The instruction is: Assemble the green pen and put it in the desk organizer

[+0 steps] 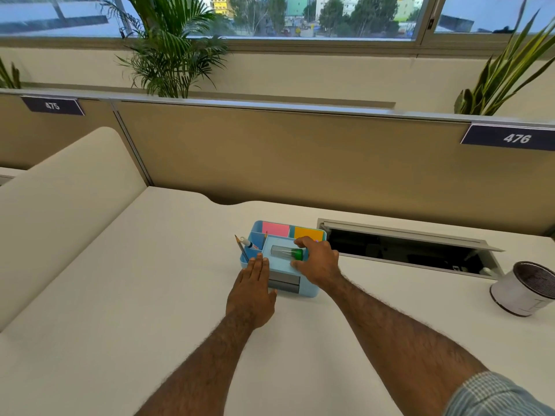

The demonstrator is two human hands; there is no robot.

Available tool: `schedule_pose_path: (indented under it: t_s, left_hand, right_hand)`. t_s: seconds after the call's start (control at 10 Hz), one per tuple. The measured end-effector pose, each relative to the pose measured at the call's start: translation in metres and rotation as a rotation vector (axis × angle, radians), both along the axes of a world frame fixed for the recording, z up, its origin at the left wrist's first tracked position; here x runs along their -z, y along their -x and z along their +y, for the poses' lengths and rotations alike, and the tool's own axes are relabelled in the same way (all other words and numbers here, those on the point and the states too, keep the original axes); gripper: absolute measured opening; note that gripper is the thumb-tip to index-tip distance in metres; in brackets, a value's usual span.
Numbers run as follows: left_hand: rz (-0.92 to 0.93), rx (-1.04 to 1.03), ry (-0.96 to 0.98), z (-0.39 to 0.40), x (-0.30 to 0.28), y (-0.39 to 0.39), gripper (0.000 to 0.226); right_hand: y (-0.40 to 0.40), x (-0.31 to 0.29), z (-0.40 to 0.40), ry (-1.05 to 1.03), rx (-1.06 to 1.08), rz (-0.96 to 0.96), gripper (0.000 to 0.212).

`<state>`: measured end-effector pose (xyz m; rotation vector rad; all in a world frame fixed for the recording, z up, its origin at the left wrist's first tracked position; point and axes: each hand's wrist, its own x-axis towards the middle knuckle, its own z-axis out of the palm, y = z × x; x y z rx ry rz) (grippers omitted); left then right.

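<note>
Your left hand [253,288] lies flat, fingers together and stretched forward, against the near left side of the light blue desk organizer [306,291], its fingertips reaching the organizer's front left edge. It grips nothing.

Your right hand [318,262] is over the organizer's middle tray, fingers and thumb spread in a loose curve around the right end of a clear tube with a green cap [289,253]. The tube lies on its side in that shallow tray, green end toward your right hand. You cannot tell from this view whether your fingers actually touch the cap or only frame it, nor whether this tube is the green pen.

In the organizer's left compartment a pencil [241,247] leans outward, and a white-tipped marker [247,242] stands beside it. The two rear compartments hold pink sticky notes [274,229] and orange sticky notes [307,233]. A grey drawer front [283,282] shows at the near side.

The organizer sits on the white tabletop [150,280], left of an open cable hatch [405,250]. A white mesh cup [525,288] stands well apart at the far right.
</note>
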<state>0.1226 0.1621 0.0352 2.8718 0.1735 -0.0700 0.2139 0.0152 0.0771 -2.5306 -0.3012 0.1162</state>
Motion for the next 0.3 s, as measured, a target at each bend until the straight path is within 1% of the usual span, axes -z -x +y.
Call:
schedule_pose_path:
  t_s: [0.1,0.3]
  left_hand:
    - [0.046,0.0,0.002,0.001,-0.006,-0.001,0.082]
    - [0.09,0.019,0.015,-0.019,-0.037,0.001,0.078]
  right_hand:
    - [0.007,-0.005,-0.008,0.005,0.009,-0.043,0.059]
    - [0.024,-0.023,-0.043,-0.015,0.032,-0.074,0.061]
